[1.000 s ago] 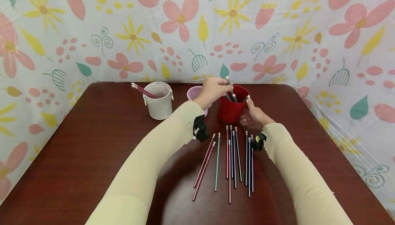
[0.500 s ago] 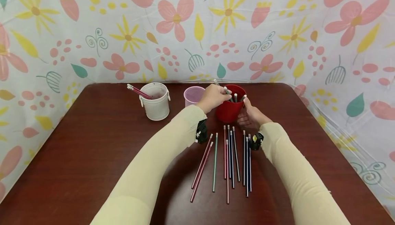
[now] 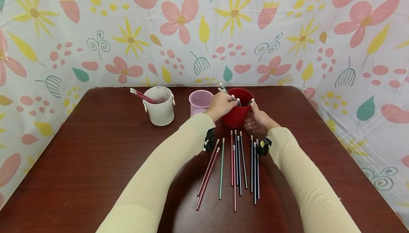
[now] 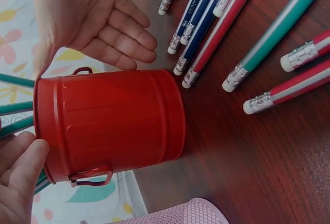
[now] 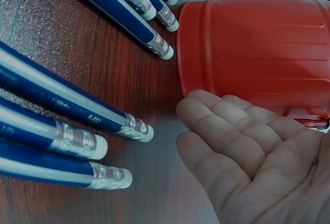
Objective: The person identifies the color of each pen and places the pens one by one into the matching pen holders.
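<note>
In the head view a red bucket (image 3: 235,117) stands near the table's back, several green pencils (image 3: 239,101) leaning in it with white erasers up. My left hand (image 3: 220,106) is at its left rim, thumb and finger pinching at a green pencil there; the fingertips are partly hidden. My right hand (image 3: 260,118) is at the bucket's right side, thumb up at the rim beside a leaning pencil. In the right wrist view its fingers (image 5: 232,126) lie extended, palm up, close against the red wall; the thumb is out of sight there.
Red pencils (image 3: 207,179), one green pencil (image 3: 222,169) and several blue pencils (image 3: 254,172) lie in front of the bucket on the brown table (image 3: 96,162). A pink mesh cup (image 3: 196,107) and a white bucket (image 3: 161,112) with red pencils stand to the left.
The left hand has come down and slightly left at the red bucket's rim, the green pencil sinking lower into it. The right hand stays at the bucket. The head view has shifted slightly.
</note>
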A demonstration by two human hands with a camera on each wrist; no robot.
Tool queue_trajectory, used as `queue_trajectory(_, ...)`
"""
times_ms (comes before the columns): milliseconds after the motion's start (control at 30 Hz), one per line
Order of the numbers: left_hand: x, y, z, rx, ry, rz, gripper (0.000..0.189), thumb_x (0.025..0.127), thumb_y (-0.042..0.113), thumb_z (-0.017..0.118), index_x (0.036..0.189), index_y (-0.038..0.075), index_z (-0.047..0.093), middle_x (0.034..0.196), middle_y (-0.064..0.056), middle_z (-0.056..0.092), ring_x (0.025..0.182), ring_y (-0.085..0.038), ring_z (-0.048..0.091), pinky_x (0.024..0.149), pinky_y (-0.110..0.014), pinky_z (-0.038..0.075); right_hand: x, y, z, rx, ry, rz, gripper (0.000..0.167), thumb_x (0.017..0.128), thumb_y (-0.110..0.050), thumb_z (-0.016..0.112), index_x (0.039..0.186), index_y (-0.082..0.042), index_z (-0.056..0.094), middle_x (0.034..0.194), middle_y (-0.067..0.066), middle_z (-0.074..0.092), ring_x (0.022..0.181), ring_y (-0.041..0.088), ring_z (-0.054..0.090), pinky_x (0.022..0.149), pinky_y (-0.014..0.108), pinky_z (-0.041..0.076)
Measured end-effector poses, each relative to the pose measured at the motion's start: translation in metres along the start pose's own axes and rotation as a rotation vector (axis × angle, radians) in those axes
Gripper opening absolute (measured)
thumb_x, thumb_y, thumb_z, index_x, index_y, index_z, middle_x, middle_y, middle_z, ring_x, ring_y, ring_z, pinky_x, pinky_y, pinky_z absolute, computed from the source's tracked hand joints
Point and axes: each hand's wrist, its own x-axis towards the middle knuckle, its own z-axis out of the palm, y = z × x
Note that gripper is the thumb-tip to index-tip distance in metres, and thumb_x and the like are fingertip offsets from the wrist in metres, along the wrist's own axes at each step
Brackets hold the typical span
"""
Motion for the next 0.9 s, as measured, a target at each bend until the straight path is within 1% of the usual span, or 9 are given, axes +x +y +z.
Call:
queue_trajectory(100,-0.001,-0.002,0.001,-0.013,0.001,0.003,0.025,0.094,0.023,0.062,0.081,0.005,0.074,0.08,-0.004,0.07,0.073,-0.012,0.057,0.063,-0.021,0.043,0.001,-0.001,0.003,-0.013,0.03,0.022,0.096,0.094,-0.068,0.008,0.124,0.015,0.045,0.112,0.026,0.06,0.1,0.032,0.062,0.1,0.051,0.041)
queue_trajectory(167,-0.002,-0.005,0.001,-0.05,-0.016,-0.028,0.023,0.094,0.023,0.063,0.085,0.006,0.076,0.078,-0.004,0.071,0.068,-0.01,0.057,0.06,-0.019,0.044,0.002,-0.002,0.005,-0.019,0.04,0.03,0.095,0.095,-0.065,0.006,0.125,0.015,0.044,0.115,0.029,0.058,0.102,0.034,0.061,0.101,0.052,0.04)
queue_trajectory(267,-0.004,-0.012,0.003,-0.144,-0.097,-0.107,0.022,0.092,0.02,0.065,0.09,0.002,0.076,0.075,-0.007,0.071,0.059,-0.008,0.058,0.056,-0.017,0.048,0.002,-0.001,0.006,-0.013,0.043,0.037,0.094,0.095,-0.064,0.004,0.126,0.016,0.043,0.119,0.032,0.055,0.105,0.037,0.06,0.102,0.052,0.039)
queue_trajectory(333,-0.008,-0.019,0.005,-0.183,-0.185,-0.174,0.022,0.091,0.018,0.066,0.09,-0.003,0.074,0.07,-0.009,0.069,0.051,-0.009,0.059,0.052,-0.02,0.051,0.002,-0.001,0.006,-0.005,0.041,0.039,0.094,0.095,-0.064,0.004,0.126,0.016,0.042,0.122,0.034,0.052,0.105,0.038,0.059,0.102,0.052,0.039)
queue_trajectory(400,-0.012,-0.026,0.007,-0.157,-0.294,-0.222,0.023,0.091,0.015,0.066,0.088,-0.007,0.072,0.067,-0.01,0.068,0.046,-0.011,0.058,0.05,-0.023,0.053,0.001,0.0,0.006,0.005,0.039,0.037,0.095,0.095,-0.064,0.004,0.126,0.017,0.042,0.124,0.035,0.05,0.106,0.039,0.059,0.102,0.052,0.039)
queue_trajectory(500,-0.023,-0.036,0.01,-0.056,-0.439,-0.27,0.019,0.089,0.011,0.066,0.083,-0.006,0.068,0.064,-0.011,0.067,0.043,-0.012,0.057,0.05,-0.025,0.054,0.002,0.0,0.006,0.002,0.034,0.034,0.096,0.095,-0.064,0.004,0.127,0.018,0.041,0.126,0.036,0.049,0.106,0.039,0.059,0.102,0.052,0.038)
queue_trajectory(600,-0.036,-0.045,0.015,0.033,-0.539,-0.289,0.016,0.087,0.009,0.066,0.076,-0.003,0.064,0.062,-0.011,0.067,0.043,-0.014,0.057,0.05,-0.026,0.054,0.003,0.001,0.005,-0.007,0.033,0.036,0.096,0.095,-0.064,0.004,0.128,0.018,0.04,0.128,0.036,0.048,0.109,0.04,0.057,0.103,0.052,0.037)
queue_trajectory(767,-0.059,-0.058,0.024,0.088,-0.627,-0.301,0.022,0.085,0.01,0.067,0.067,-0.002,0.065,0.057,-0.01,0.065,0.044,-0.016,0.059,0.048,-0.027,0.053,0.002,0.0,0.006,-0.008,0.032,0.045,0.097,0.095,-0.064,0.003,0.129,0.019,0.039,0.132,0.038,0.045,0.118,0.044,0.051,0.105,0.052,0.034)
queue_trajectory(900,-0.07,-0.064,0.029,0.081,-0.626,-0.295,0.023,0.084,0.009,0.067,0.064,-0.002,0.062,0.053,-0.01,0.063,0.043,-0.017,0.059,0.044,-0.027,0.052,0.001,-0.001,0.006,-0.01,0.026,0.044,0.097,0.095,-0.064,0.002,0.129,0.02,0.037,0.133,0.039,0.043,0.121,0.046,0.048,0.106,0.053,0.032)
